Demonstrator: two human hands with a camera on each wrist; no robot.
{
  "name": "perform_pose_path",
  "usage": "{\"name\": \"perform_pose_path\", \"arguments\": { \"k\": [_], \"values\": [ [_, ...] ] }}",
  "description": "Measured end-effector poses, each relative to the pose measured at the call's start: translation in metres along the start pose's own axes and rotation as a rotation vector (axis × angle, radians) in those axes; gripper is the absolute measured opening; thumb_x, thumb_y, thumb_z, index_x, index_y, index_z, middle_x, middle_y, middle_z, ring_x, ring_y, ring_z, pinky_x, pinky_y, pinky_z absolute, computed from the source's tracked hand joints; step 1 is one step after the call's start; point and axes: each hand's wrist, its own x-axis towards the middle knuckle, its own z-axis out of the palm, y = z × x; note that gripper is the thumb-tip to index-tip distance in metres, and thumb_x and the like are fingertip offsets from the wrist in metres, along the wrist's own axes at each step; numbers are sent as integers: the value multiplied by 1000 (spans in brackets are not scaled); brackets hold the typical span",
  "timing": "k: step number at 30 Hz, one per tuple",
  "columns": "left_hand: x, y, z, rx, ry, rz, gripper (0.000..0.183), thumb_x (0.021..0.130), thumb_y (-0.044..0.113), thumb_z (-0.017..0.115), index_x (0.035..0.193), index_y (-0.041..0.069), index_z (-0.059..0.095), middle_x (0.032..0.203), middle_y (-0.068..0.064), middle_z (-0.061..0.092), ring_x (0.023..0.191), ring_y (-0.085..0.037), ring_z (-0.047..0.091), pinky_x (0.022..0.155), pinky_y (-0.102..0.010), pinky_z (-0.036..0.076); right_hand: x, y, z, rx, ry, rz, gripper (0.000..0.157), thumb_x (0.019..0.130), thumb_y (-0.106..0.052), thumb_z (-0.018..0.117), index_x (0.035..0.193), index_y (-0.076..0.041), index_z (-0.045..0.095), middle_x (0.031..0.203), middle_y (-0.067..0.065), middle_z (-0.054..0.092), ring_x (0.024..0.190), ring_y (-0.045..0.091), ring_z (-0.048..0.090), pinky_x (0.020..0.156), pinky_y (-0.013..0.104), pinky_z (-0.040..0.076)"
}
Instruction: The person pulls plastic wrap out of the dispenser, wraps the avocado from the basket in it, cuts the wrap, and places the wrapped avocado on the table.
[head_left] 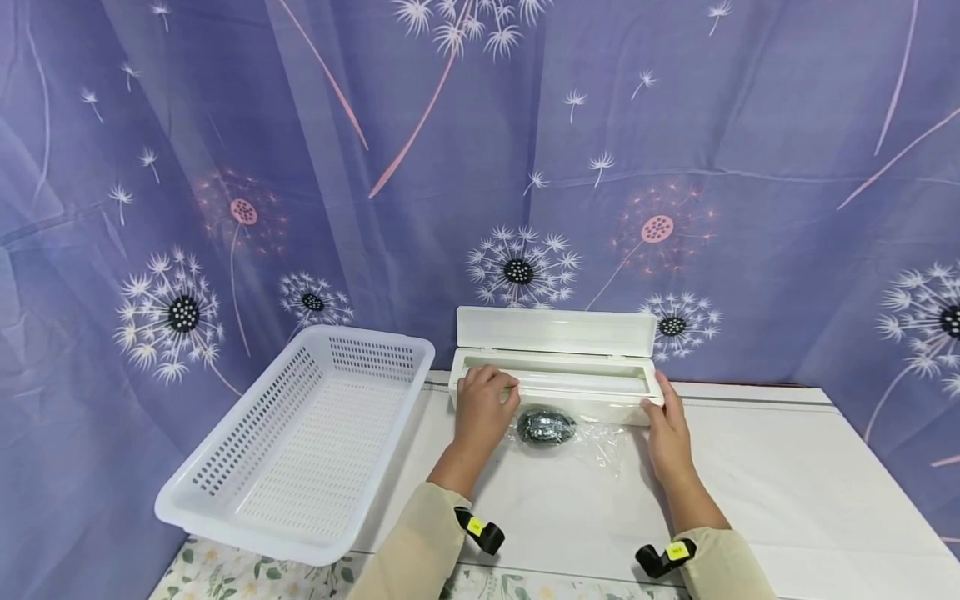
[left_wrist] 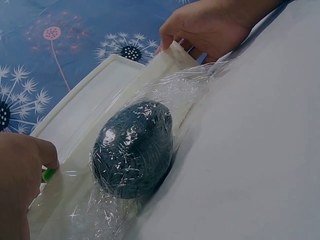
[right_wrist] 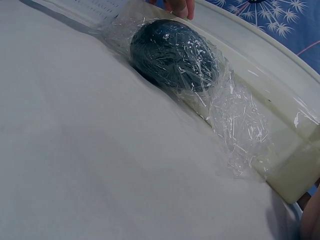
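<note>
A long white cling film dispenser (head_left: 551, 408) lies with its lid (head_left: 555, 331) raised, a roll of film (head_left: 577, 382) inside. My left hand (head_left: 483, 404) is at the front rim, left of the middle, and pinches a small green slider (left_wrist: 48, 174) there. With thumb and fingers, my right hand (head_left: 667, 429) grips the dispenser's right end. Against the front wall rests a dark green, oval object (head_left: 546, 426), glossy under crumpled clear film (right_wrist: 242, 132) that spreads out to its right. The slider is mostly hidden by the left fingers.
A white perforated plastic basket (head_left: 300, 442) stands at the left, near the dispenser. White sheeting (head_left: 787, 475) covers the table, with floral cloth (head_left: 247, 575) along the front edge. Behind the dispenser hangs a purple dandelion-patterned curtain (head_left: 420, 250).
</note>
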Motion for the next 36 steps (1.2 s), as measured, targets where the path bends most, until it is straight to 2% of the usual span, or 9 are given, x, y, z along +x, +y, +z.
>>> {"name": "perform_pose_path", "arguments": {
  "k": [7,36],
  "values": [
    [0,-1,0,-1,-10,-8,5,86,19,76,91,21,78,91,5,69,92,-19,60,78,-35,45,1,0,-1,-22,8,-8,61,107,-17,40,164,-24,17,169,10,13,157,30,14,129,46,12],
    [0,-4,1,10,51,-1,4,83,18,78,87,20,78,90,4,69,91,-19,62,76,-36,45,1,1,-1,-29,-1,-19,61,108,-18,38,164,-25,16,170,9,12,158,29,12,129,45,11]
  ]
}}
